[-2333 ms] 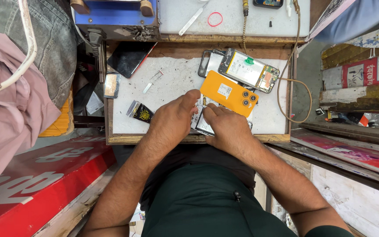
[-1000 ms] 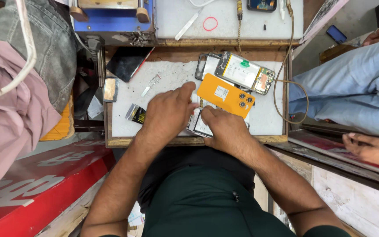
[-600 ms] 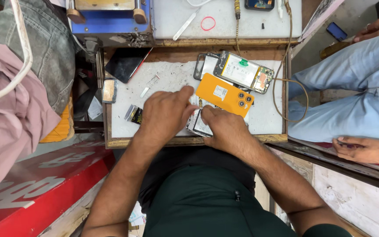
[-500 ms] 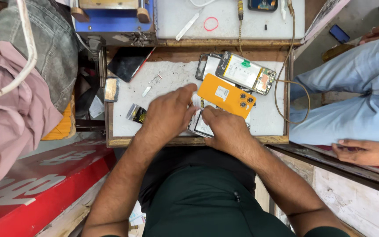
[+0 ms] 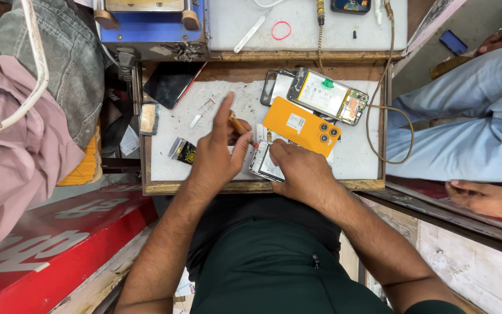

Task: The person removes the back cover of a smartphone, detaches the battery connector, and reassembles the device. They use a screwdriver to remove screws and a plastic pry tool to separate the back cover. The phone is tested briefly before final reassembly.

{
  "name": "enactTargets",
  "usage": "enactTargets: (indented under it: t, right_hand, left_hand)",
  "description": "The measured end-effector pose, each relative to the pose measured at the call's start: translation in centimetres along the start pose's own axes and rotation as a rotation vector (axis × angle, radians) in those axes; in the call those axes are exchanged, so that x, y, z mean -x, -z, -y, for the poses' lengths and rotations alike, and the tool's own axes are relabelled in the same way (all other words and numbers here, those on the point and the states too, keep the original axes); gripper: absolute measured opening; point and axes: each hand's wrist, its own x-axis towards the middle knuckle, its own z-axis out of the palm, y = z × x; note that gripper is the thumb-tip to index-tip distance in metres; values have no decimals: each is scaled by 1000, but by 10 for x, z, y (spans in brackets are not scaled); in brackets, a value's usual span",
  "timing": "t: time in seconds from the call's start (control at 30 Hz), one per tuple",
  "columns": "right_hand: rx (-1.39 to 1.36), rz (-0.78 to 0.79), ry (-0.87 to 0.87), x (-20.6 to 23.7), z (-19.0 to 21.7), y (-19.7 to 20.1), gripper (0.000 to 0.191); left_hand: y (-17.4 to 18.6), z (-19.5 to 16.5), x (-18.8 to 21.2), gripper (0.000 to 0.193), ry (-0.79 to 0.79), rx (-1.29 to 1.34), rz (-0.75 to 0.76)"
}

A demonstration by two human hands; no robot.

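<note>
My left hand [image 5: 215, 154] grips a small yellow-handled tool [image 5: 239, 124], with the index finger raised and the tip pointing down toward a disassembled phone frame [image 5: 265, 163]. My right hand [image 5: 298, 172] presses on that frame and holds it flat on the white work mat [image 5: 175, 125]. An orange phone back cover [image 5: 301, 126] with camera rings lies just beyond my right hand. An opened phone [image 5: 327, 95] with its circuit board exposed lies behind the cover.
A small black and yellow pack [image 5: 182, 151] lies left of my hand. A dark phone screen [image 5: 171, 83] rests at the mat's far left corner. A brown cable [image 5: 393, 110] loops on the right. A blue machine [image 5: 149, 23] stands behind. Other people sit left and right.
My left hand has lifted off the phone frame and shifted left, its index finger now raised and the yellow-handled tool visible. The right hand stays on the frame.
</note>
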Motion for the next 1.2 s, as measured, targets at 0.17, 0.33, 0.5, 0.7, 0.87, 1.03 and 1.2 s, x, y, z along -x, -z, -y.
enactTargets:
  t: [0.17, 0.33, 0.5, 0.7, 0.87, 1.03, 1.2]
  right_hand:
    - [14, 20, -9, -1, -3, -3, 48]
    - [17, 47, -26, -3, -3, -3, 49]
    - [2, 53, -22, -3, -2, 0, 49]
    - [1, 79, -38, -3, -2, 1, 47]
    - [-14, 80, -43, -2, -4, 2, 49]
    - [-20, 79, -68, -1, -6, -1, 52]
    - [-12, 102, -97, 0, -5, -3, 62]
  left_hand:
    - [-10, 3, 2, 74, -58, -77, 7]
    - [-8, 4, 3, 72, -31, -79, 32]
    - [-7, 2, 2, 72, -13, 64, -33]
    - [9, -8, -6, 52, 58, -47, 37]
    - [2, -18, -17, 19, 46, -432, 385]
    - [-11, -20, -22, 10, 22, -636, 521]
    - [-13, -18, -27, 13, 25, -664, 607]
